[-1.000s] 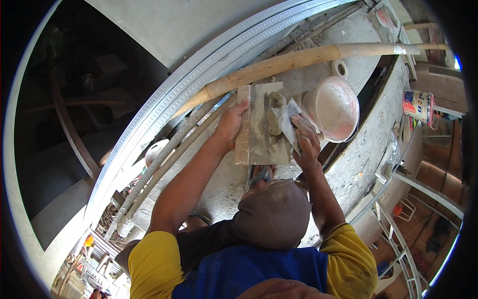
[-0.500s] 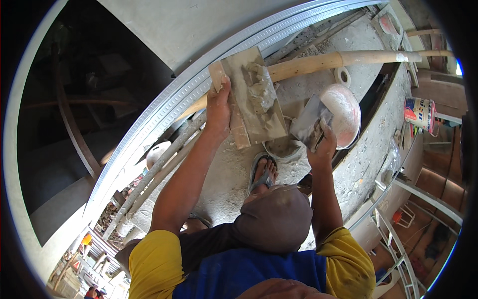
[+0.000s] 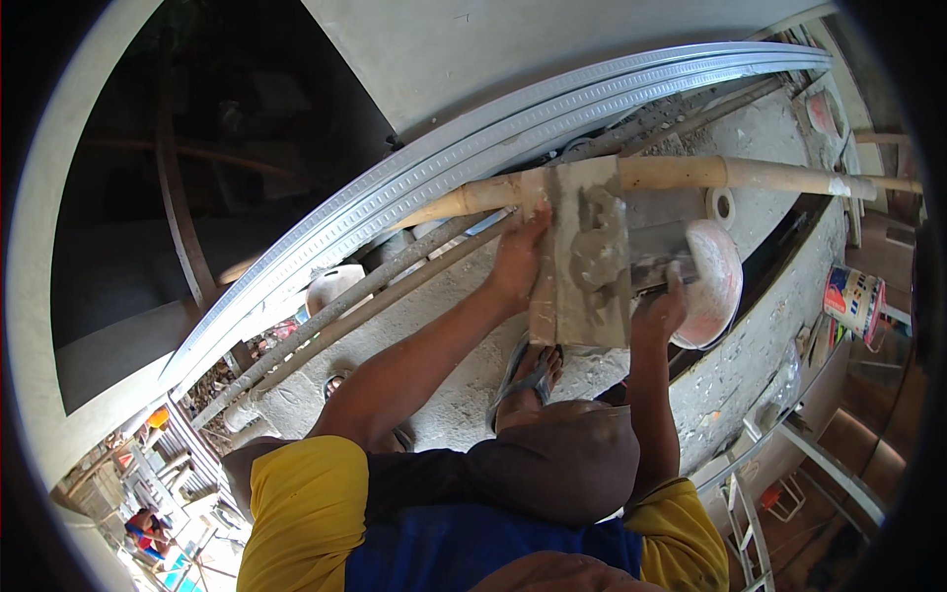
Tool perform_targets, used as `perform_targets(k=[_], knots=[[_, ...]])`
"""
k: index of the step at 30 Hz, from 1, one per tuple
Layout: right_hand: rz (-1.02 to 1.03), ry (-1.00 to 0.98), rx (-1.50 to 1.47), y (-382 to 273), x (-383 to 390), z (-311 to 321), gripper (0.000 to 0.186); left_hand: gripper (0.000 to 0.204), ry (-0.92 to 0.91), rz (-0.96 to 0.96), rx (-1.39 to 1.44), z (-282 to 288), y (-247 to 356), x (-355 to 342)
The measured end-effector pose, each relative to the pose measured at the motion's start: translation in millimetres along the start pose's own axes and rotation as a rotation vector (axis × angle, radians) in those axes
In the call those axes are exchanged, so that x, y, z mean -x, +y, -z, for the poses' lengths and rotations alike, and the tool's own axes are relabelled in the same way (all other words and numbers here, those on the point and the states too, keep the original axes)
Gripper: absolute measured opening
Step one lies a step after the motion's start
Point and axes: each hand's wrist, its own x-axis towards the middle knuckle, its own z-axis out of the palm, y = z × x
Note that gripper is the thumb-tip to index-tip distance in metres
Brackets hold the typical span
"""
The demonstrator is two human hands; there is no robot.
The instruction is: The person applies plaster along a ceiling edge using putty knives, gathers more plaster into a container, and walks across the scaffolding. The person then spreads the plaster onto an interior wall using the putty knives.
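My left hand [image 3: 518,261] is wrapped round the left edge of a flat rectangular hawk board [image 3: 567,316]. Grey wet mortar [image 3: 598,227] is smeared and heaped on the board's face. Just right of the board, my right hand [image 3: 661,311] grips a finishing trowel [image 3: 656,245]. Its blade is blurred by motion and close to the board's right edge; whether they touch I cannot tell. Behind the trowel stands a whitish, plaster-stained rounded tub [image 3: 715,296], partly covered by my right hand and the blade.
A bamboo pole [image 3: 681,173] crosses beyond the board. Long perforated metal channels [image 3: 552,109] curve along the wall, and grey poles [image 3: 365,281] slant at left. A white roll [image 3: 723,205] lies near the tub. A paint can [image 3: 853,299] stands at right. My sandalled foot [image 3: 528,380] is below the board.
The view has shifted, with the board now lower and further right in it. The board has turned straighter, and the trowel has come closer to its right edge.
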Motion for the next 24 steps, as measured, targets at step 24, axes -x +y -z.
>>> perform_targets(k=[24], knots=[[-0.204,-0.103,-0.728,-138.4,-145.9,-3.7,0.023,0.057,0.014,0.123,0.189,-212.5,78.7,-7.7]])
